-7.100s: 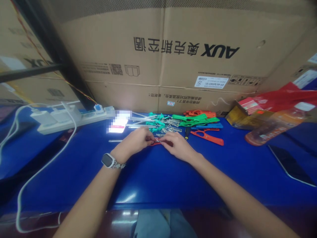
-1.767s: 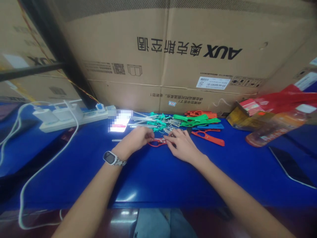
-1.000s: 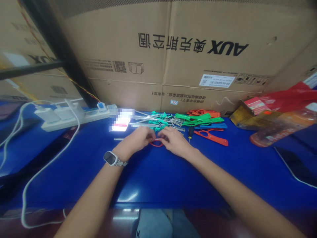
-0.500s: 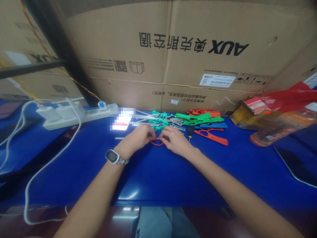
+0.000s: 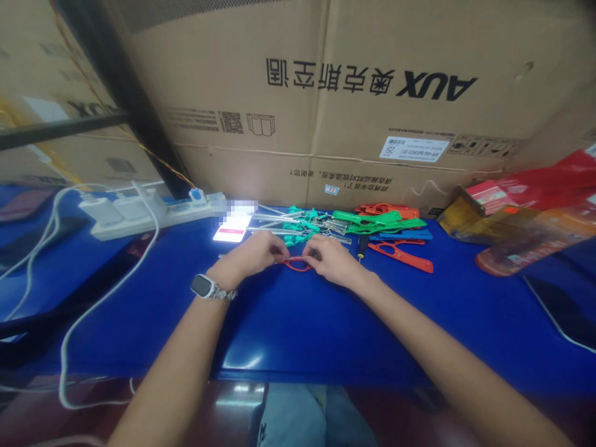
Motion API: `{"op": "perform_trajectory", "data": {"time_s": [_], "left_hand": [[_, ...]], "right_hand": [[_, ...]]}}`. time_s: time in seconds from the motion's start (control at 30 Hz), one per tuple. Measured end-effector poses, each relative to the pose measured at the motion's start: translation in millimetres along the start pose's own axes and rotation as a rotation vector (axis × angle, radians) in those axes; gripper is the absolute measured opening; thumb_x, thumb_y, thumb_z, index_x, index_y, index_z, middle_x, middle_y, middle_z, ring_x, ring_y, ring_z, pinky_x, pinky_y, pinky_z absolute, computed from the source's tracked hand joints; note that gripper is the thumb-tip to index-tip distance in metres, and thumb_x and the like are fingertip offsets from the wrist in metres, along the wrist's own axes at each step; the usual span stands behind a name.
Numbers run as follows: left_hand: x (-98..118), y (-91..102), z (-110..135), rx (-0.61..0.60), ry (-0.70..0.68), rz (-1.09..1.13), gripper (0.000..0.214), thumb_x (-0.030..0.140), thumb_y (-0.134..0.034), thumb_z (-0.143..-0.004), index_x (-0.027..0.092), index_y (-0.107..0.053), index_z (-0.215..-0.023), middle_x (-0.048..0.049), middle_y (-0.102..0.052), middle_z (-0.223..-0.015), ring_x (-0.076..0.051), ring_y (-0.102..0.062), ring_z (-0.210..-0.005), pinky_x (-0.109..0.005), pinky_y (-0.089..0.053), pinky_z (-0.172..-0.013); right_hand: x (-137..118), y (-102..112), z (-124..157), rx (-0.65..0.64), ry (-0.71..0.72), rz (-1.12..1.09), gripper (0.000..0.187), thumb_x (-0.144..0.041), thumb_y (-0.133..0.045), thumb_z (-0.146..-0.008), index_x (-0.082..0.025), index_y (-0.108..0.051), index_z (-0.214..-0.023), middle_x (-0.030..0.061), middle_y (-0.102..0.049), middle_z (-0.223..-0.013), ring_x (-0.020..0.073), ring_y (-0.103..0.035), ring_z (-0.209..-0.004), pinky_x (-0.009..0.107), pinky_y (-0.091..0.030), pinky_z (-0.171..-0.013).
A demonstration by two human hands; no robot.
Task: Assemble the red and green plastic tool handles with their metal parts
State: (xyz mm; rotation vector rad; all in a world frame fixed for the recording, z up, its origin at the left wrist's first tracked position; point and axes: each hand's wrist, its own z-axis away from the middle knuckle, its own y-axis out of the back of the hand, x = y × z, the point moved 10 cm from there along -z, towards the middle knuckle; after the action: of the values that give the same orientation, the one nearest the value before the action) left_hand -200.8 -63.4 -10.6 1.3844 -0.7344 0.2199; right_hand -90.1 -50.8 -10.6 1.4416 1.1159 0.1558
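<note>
Both my hands rest on the blue table (image 5: 298, 323) around a small red plastic handle piece (image 5: 294, 264). My left hand (image 5: 254, 254), a watch on its wrist, has its fingers curled and pinches the piece's left end. My right hand (image 5: 328, 259) is closed on its right end. Just behind them lies a pile of green, orange and blue plastic handles (image 5: 372, 222) mixed with metal blades and springs (image 5: 279, 225). What my fingertips hold besides the red piece is too small to make out.
A lit phone (image 5: 231, 226) lies left of the pile. A white power strip (image 5: 139, 217) with chargers and cables sits at the far left. A large cardboard box (image 5: 363, 112) walls the back. Red and orange packaging (image 5: 526, 230) and a dark phone (image 5: 559, 304) lie at right.
My hands have stayed together on the red piece with small finger shifts. The view has drifted slightly, so everything sits a little further right and lower.
</note>
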Motion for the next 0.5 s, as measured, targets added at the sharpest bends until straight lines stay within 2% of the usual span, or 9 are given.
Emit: {"op": "perform_trajectory", "data": {"time_s": [0.27,0.5], "left_hand": [[-22.1,-2.2,5.5,-0.048,0.087,0.078,0.033,0.012,-0.067,-0.068,0.014,-0.074,-0.1,-0.0072,-0.076,-0.096,-0.02,-0.068,-0.086,-0.029,-0.052,-0.077],[-22.6,-3.4,7.0,-0.093,0.109,0.067,0.028,0.017,-0.066,-0.071,0.015,-0.075,-0.098,-0.0068,-0.077,-0.093,-0.02,-0.068,-0.083,-0.029,-0.051,-0.075]], "right_hand": [[-0.3,-0.2,1.3,0.004,0.008,0.006,0.011,-0.008,-0.063,-0.084,-0.017,-0.065,-0.079,0.0015,-0.059,-0.083,0.0129,-0.054,-0.071,0.026,-0.037,-0.067],[-3.3,2.7,3.0,0.015,0.024,0.005,0.008,-0.01,-0.063,-0.084,-0.017,-0.065,-0.08,0.0009,-0.06,-0.083,0.012,-0.053,-0.069,0.026,-0.037,-0.066]]}}
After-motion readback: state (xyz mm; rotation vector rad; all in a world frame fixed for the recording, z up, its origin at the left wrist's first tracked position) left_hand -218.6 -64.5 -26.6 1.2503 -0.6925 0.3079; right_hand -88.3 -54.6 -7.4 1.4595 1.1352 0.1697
